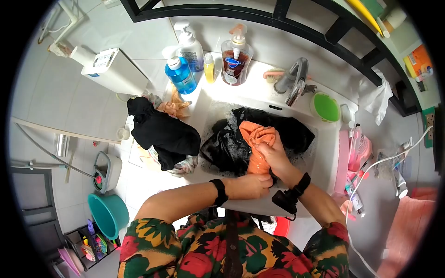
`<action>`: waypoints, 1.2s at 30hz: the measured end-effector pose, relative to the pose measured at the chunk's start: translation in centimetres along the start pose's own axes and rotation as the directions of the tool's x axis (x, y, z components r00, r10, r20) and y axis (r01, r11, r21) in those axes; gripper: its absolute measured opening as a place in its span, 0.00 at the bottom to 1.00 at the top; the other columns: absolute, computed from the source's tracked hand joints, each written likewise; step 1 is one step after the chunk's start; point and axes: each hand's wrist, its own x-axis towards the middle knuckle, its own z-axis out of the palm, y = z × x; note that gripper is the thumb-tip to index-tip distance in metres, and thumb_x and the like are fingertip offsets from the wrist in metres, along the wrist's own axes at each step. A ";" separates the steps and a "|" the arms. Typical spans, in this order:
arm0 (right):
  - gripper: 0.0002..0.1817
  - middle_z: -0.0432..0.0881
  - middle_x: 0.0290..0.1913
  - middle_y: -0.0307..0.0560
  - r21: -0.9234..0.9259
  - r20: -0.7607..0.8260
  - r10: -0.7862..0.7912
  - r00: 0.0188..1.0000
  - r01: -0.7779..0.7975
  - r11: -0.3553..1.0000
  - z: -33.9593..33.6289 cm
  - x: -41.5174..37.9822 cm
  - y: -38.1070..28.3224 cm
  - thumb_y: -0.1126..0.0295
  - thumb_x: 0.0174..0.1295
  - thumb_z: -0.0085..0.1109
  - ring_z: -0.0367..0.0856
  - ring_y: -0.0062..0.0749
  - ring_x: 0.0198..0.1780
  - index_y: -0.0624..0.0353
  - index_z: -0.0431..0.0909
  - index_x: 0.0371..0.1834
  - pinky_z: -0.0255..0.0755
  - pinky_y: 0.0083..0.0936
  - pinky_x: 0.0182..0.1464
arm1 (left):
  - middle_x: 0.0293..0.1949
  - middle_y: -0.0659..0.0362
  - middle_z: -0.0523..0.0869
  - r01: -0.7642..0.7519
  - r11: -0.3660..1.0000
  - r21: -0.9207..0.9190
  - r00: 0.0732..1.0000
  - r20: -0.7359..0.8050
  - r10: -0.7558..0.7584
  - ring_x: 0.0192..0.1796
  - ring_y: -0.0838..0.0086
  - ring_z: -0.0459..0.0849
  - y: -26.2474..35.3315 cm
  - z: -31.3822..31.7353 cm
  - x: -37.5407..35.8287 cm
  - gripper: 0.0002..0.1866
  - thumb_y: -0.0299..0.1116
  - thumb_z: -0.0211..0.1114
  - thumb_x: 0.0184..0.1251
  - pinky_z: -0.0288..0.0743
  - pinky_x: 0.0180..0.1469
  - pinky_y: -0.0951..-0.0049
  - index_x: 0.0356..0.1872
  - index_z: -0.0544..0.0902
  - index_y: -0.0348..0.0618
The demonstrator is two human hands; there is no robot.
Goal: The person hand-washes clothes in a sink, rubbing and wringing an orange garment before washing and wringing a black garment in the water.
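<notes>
The orange cloth (257, 147) was held over the sink (327, 153), gripped at its upper part by the right hand (272, 155) and pinched at its lower end by the left hand (252, 184); both hands were clenched on the fabric, which ran stretched between them. The cloth looked wet and creased (a rub or wring seemed to be in hand, though which could not be told). Beneath and around it dark clothes (241, 139) lay in the basin amid suds (214, 134), so washing was judged well begun but rinsing not yet reached: the foam was undisturbed and no water was seen running from the tap (295, 85). A black garment (162, 134) was heaped on a bowl (183, 167) left of the sink, with a peach item (174, 107) behind it; whether these were washed or waiting could not be told. Soap bottles (199, 60) stood at the back edge.
</notes>
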 end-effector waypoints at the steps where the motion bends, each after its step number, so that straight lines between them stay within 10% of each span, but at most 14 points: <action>1: 0.20 0.69 0.44 0.40 -0.073 -0.034 -0.060 0.998 0.057 0.996 0.2 0.2 0.3 0.81 0.48 0.51 0.69 0.22 0.46 0.58 0.64 0.47 0.65 0.18 0.50 | 0.31 0.65 0.75 0.015 1.000 0.022 1.000 -0.002 -0.015 0.46 0.69 0.71 0.1 1.0 0.1 0.09 0.34 0.55 0.43 0.63 0.52 0.75 0.25 0.80 0.46; 6: 0.23 0.69 0.42 0.38 -0.298 -0.089 -0.237 0.967 0.201 0.933 0.9 0.6 1.2 0.82 0.46 0.51 0.69 0.21 0.47 0.58 0.64 0.48 0.64 0.17 0.51 | 0.33 0.66 0.76 0.091 0.992 0.081 0.990 -0.116 -0.082 0.47 0.69 0.71 -0.1 2.1 -0.3 0.10 0.33 0.55 0.43 0.62 0.55 0.75 0.28 0.80 0.46; 12: 0.19 0.71 0.42 0.38 0.281 0.028 -0.064 0.998 0.053 0.958 1.5 -1.6 -1.6 0.82 0.48 0.52 0.71 0.20 0.43 0.58 0.66 0.45 0.68 0.18 0.47 | 0.43 0.61 0.75 0.080 0.992 -0.100 0.966 -0.237 -0.102 0.54 0.64 0.70 1.3 -2.9 -4.4 0.11 0.33 0.58 0.45 0.62 0.59 0.66 0.33 0.78 0.45; 16: 0.14 0.72 0.44 0.40 0.443 0.015 0.053 0.998 -0.054 0.895 1.6 -2.9 -0.9 0.80 0.54 0.50 0.73 0.22 0.46 0.58 0.66 0.44 0.70 0.21 0.49 | 0.53 0.54 0.71 0.393 0.830 -0.397 0.703 -0.452 -0.549 0.58 0.60 0.68 2.8 -5.1 -6.0 0.17 0.33 0.66 0.45 0.66 0.58 0.61 0.40 0.78 0.44; 18: 0.15 0.73 0.44 0.41 0.432 0.006 0.022 1.000 -0.023 0.902 2.0 -3.4 -0.4 0.79 0.55 0.49 0.74 0.23 0.46 0.58 0.65 0.46 0.71 0.22 0.49 | 0.55 0.49 0.69 0.433 0.392 -0.812 0.389 -0.225 -0.894 0.60 0.57 0.66 3.6 -6.4 -6.4 0.27 0.38 0.69 0.46 0.63 0.60 0.61 0.50 0.74 0.44; 20: 0.16 0.74 0.44 0.41 0.360 -0.040 0.059 0.997 -0.041 0.932 2.9 -4.2 -1.0 0.79 0.55 0.50 0.74 0.23 0.46 0.59 0.65 0.47 0.71 0.22 0.48 | 0.58 0.44 0.67 0.450 0.321 -0.833 0.368 -0.155 -0.917 0.62 0.54 0.65 2.8 -7.6 -6.9 0.36 0.44 0.70 0.47 0.61 0.61 0.62 0.58 0.68 0.42; 22: 0.15 0.73 0.44 0.41 0.349 -0.023 0.024 0.999 -0.014 0.937 2.9 -4.4 -0.2 0.79 0.55 0.51 0.74 0.22 0.45 0.60 0.66 0.47 0.71 0.21 0.47 | 0.59 0.42 0.66 0.337 -0.089 -0.937 0.372 0.220 -0.902 0.62 0.53 0.66 1.8 -8.1 -7.5 0.44 0.48 0.71 0.45 0.62 0.60 0.65 0.63 0.61 0.41; 26: 0.15 0.73 0.44 0.40 -0.085 0.046 -0.276 0.960 0.279 0.957 4.0 -5.1 0.7 0.76 0.54 0.54 0.71 0.21 0.46 0.60 0.67 0.46 0.67 0.20 0.50 | 0.52 0.39 0.74 0.512 -0.107 -0.853 0.407 0.349 -0.844 0.56 0.56 0.74 1.4 -8.4 -6.2 0.53 0.57 0.69 0.40 0.66 0.57 0.67 0.65 0.54 0.39; 28: 0.16 0.73 0.45 0.40 -0.154 0.068 -0.187 0.980 0.196 0.968 4.3 -5.4 0.8 0.74 0.57 0.54 0.71 0.21 0.46 0.60 0.66 0.49 0.66 0.18 0.51 | 0.50 0.41 0.76 0.533 -0.060 -0.844 0.334 0.276 -0.901 0.54 0.57 0.76 1.5 -7.6 -5.2 0.46 0.52 0.68 0.47 0.67 0.55 0.69 0.65 0.57 0.40; 31: 0.19 0.73 0.46 0.41 0.036 0.139 -0.087 0.986 0.083 0.996 3.1 -4.9 -0.3 0.67 0.60 0.52 0.72 0.22 0.45 0.59 0.65 0.53 0.70 0.19 0.46 | 0.48 0.56 0.79 -0.007 -0.247 -0.969 0.160 0.243 -0.957 0.44 0.76 0.79 0.2 -4.3 -4.9 0.21 0.27 0.58 0.62 0.72 0.46 0.78 0.57 0.70 0.41; 36: 0.22 0.74 0.48 0.43 -0.156 0.027 0.142 0.989 -0.136 0.978 0.4 -5.1 -2.5 0.58 0.63 0.47 0.76 0.25 0.44 0.58 0.64 0.57 0.78 0.23 0.32 | 0.31 0.56 0.83 0.306 -0.213 -0.928 -0.046 0.210 -0.977 0.33 0.72 0.81 -2.2 -4.3 -3.7 0.11 0.26 0.56 0.60 0.73 0.38 0.75 0.43 0.79 0.43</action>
